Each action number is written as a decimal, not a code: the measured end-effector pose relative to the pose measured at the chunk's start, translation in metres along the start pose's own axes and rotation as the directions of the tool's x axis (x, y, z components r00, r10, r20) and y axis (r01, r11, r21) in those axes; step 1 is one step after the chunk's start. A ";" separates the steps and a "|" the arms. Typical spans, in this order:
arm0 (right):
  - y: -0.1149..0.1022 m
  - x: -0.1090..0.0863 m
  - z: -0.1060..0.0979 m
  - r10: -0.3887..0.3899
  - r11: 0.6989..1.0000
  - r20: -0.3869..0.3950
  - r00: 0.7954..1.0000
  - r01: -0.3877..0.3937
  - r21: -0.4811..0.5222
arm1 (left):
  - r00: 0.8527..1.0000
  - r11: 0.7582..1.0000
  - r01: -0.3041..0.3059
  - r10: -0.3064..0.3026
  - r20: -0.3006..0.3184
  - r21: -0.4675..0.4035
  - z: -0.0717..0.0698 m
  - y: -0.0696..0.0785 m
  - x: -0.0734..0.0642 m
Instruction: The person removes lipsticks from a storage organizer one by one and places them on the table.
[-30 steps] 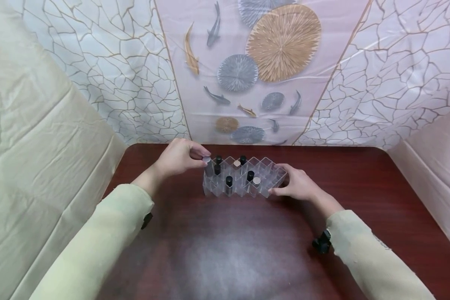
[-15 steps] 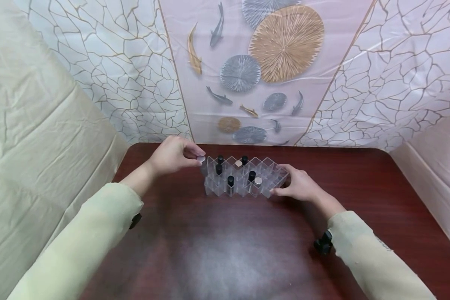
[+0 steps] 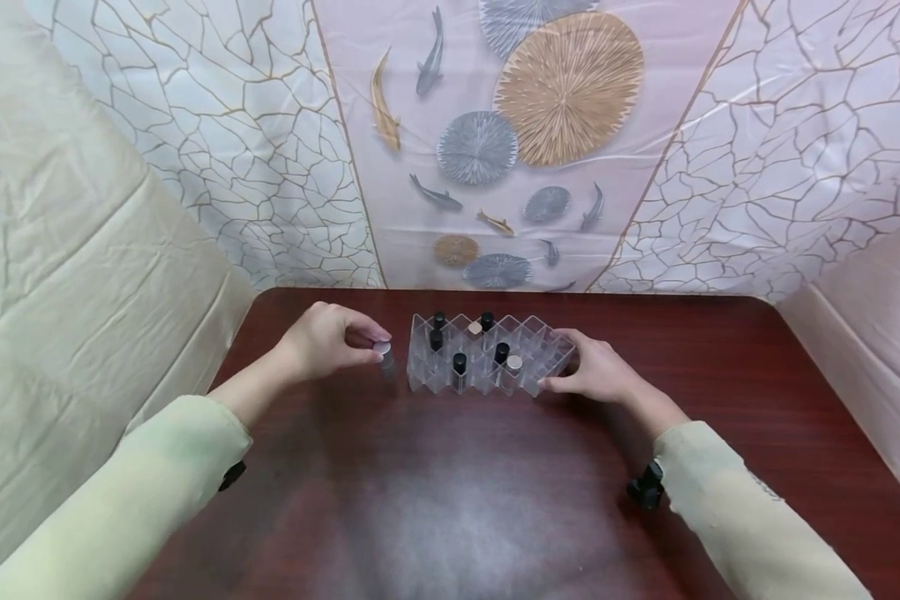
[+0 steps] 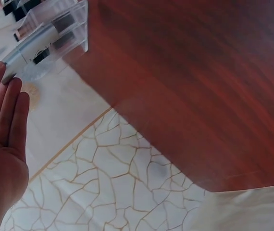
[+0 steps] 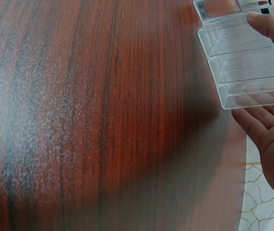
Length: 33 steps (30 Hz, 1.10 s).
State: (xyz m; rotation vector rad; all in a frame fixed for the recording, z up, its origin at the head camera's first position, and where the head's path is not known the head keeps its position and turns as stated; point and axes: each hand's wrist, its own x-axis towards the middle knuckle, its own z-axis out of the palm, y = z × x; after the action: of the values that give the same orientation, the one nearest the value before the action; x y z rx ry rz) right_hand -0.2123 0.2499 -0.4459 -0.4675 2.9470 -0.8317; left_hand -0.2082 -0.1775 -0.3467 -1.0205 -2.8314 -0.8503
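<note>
My left hand [image 3: 326, 342] pinches the top of a slim silver-grey lipstick tube [image 3: 387, 364], held upright just left of the organizer. In the left wrist view the lipstick tube [image 4: 27, 48] points away from thumb and fingertips, overlapping the clear plastic behind. The clear lipstick organizer [image 3: 487, 385] has diamond-shaped slots, several of them filled with black-capped and pale-topped tubes. At its right end my right hand [image 3: 596, 364] grips the organizer, thumb at the front and fingers behind. The right wrist view shows that thumb on the clear side wall [image 5: 242, 62].
The organizer stands on a dark red-brown wooden table [image 3: 450, 483] near its back edge. Behind hangs a patterned cloth [image 3: 480, 217], with pale cloth walls on both sides. Each sleeve has a black wrist camera [image 3: 647, 486] under it.
The left hand has drawn the lipstick tube out of the organizer's left end, then moved left and lower with it. The right hand has stayed on the organizer.
</note>
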 end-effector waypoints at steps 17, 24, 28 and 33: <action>0.000 0.000 0.000 -0.004 1.000 0.002 1.000 0.004 0.010 | 0.999 0.999 -0.026 0.028 -0.036 0.043 0.031 -0.015 -0.039; 0.000 0.001 0.000 -0.005 1.000 0.010 1.000 0.005 0.010 | 0.999 1.000 0.003 -0.003 -0.049 0.006 0.039 -0.019 -0.054; 0.001 0.001 0.001 -0.016 1.000 0.004 1.000 0.015 0.009 | 0.998 0.998 0.059 -0.059 -0.030 -0.009 0.041 -0.019 -0.061; 0.000 0.001 0.000 -0.023 1.000 -0.002 1.000 0.023 0.012 | 0.999 0.999 0.051 -0.051 -0.013 0.008 0.042 -0.018 -0.066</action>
State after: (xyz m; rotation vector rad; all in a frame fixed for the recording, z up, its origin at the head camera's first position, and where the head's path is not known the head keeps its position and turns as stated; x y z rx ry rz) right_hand -0.2134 0.2495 -0.4464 -0.5007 2.9419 -0.8512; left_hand -0.1604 -0.2067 -0.4038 -0.9420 -2.8594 -0.8445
